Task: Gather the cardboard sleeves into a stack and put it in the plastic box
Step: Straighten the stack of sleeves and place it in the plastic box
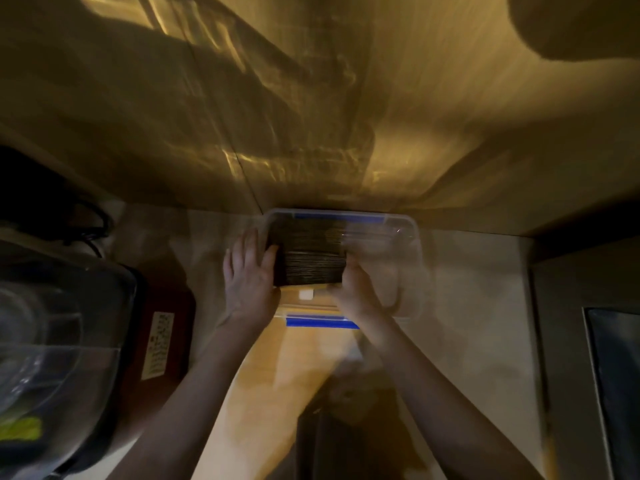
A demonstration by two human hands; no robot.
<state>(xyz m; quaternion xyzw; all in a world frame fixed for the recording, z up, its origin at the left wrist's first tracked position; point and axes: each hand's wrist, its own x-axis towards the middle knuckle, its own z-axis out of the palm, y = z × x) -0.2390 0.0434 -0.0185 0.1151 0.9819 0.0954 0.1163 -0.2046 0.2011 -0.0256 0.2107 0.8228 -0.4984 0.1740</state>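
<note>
A thick stack of cardboard sleeves point(310, 258) shows its dark layered edges, held between both hands over the left part of a clear plastic box point(414, 237) with blue clips. My left hand point(249, 271) presses flat against the stack's left side. My right hand point(353, 289) grips its right side, blurred by motion. The box stands against the metal wall. Whether the stack rests on the box floor I cannot tell.
A clear blender jar on a black base point(59, 334) and a dark red appliance point(162, 341) stand at the left. A dark unit point(588, 341) rises at the right. The reflective metal wall point(311, 98) lies behind the box. Light counter point(467, 323) surrounds it.
</note>
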